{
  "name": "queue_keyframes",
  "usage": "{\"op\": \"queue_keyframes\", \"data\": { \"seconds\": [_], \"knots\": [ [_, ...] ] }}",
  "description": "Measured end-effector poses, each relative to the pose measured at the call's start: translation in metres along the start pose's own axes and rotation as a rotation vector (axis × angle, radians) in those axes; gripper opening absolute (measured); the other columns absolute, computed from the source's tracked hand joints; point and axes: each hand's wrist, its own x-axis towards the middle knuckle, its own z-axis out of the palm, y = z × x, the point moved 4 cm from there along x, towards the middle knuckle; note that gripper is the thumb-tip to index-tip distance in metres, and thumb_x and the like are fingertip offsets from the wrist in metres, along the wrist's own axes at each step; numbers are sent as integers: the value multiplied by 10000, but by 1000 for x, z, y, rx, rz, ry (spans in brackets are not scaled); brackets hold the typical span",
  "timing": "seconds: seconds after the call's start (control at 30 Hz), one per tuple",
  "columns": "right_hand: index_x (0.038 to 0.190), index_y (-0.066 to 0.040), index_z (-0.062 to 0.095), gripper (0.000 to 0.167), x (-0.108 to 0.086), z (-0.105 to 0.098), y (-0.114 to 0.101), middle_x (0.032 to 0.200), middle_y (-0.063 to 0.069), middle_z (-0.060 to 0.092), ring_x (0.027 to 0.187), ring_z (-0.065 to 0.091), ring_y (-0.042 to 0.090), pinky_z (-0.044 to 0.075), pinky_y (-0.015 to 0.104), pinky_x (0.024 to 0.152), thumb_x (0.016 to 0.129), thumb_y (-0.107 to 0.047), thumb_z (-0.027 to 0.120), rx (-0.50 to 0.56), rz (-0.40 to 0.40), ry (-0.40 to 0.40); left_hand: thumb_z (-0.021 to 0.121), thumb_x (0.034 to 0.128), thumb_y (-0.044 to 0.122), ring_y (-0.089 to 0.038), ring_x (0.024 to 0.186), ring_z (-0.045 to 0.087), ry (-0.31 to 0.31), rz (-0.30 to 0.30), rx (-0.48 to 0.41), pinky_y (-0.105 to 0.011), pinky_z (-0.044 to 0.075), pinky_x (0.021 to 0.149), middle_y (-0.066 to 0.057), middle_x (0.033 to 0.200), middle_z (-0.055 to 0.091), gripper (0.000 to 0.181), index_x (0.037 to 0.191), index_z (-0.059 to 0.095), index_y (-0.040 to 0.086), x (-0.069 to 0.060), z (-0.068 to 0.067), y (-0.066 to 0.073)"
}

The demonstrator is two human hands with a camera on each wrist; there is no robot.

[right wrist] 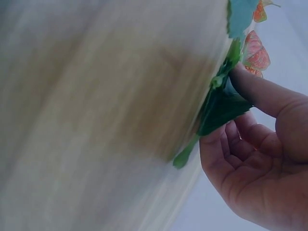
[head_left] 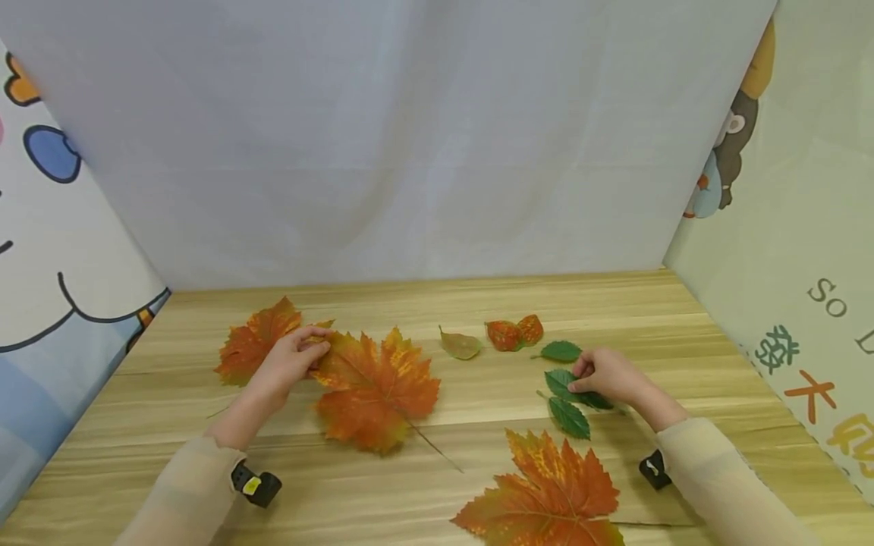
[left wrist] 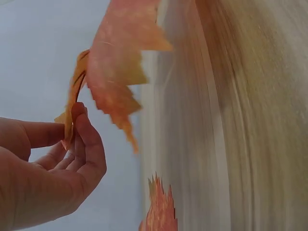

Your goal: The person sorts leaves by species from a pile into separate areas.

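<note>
In the head view my left hand (head_left: 290,364) pinches the upper left edge of an orange-and-yellow maple leaf (head_left: 378,394), whose stem points toward the front right. The left wrist view shows that leaf (left wrist: 115,62) raised off the table, its edge between thumb and fingers. My right hand (head_left: 608,374) pinches a dark green leaf (head_left: 592,400) with toothed edges, low over the table. Close by lie a second green leaf (head_left: 560,384), partly at the fingertips, and others above (head_left: 561,351) and below. In the right wrist view, thumb and fingers sandwich the green leaf (right wrist: 224,110).
Another maple leaf (head_left: 256,341) lies behind the left hand, and a third (head_left: 546,493) at the front. A yellow-green leaf (head_left: 460,345) and two small red leaves (head_left: 504,335) are toward the back. A pale curtain (head_left: 410,152) stands behind the wooden table (head_left: 382,500).
</note>
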Motion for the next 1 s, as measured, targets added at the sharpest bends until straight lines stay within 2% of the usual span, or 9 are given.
{"op": "queue_keyframes", "data": {
  "seconds": [0.27, 0.4, 0.53, 0.67, 0.8, 1.0],
  "knots": [
    [856, 0, 578, 207, 1, 0, 0, 764, 63, 559, 676, 492, 162, 421, 294, 600, 782, -146, 705, 2, 10, -4, 450, 961, 229, -101, 748, 478, -5, -9, -2, -319, 436, 683, -37, 983, 545, 436, 1352, 384, 47, 5, -2, -6],
    [852, -3, 576, 205, 0, 0, 0, 761, 61, 558, 673, 495, 161, 421, 296, 598, 784, -148, 704, -4, 3, -2, 494, 942, 227, -85, 825, 532, -19, 1, -2, -352, 470, 755, -107, 1077, 566, 482, 1368, 364, 43, 7, -1, -10],
    [848, -11, 576, 193, -1, 0, -1, 761, 56, 560, 666, 496, 158, 419, 296, 591, 789, -149, 698, -17, -9, 1, 550, 912, 208, -146, 916, 578, -46, 3, -9, -405, 465, 841, -205, 1166, 533, 590, 1408, 284, 32, 9, 1, -12],
    [847, -13, 576, 190, -1, -1, -1, 761, 55, 559, 665, 492, 159, 416, 297, 587, 791, -150, 696, -20, -14, 5, 573, 895, 191, -170, 920, 586, -66, -5, -24, -416, 455, 867, -244, 1205, 486, 673, 1435, 204, 32, 10, 2, -12],
    [847, -12, 579, 195, -1, -1, -1, 762, 56, 563, 668, 498, 158, 419, 297, 589, 790, -156, 699, -18, -10, 6, 583, 887, 177, -197, 923, 577, -64, -17, -26, -412, 458, 864, -269, 1245, 439, 704, 1442, 175, 35, 11, 4, -12],
    [840, -14, 581, 190, -1, -1, -1, 762, 55, 565, 667, 495, 158, 418, 296, 588, 787, -153, 700, -20, -11, 7, 595, 876, 163, -353, 1090, 478, -27, -64, -57, -434, 420, 892, -290, 1335, 333, 788, 1453, 75, 35, 13, 5, -15]
  ]
}}
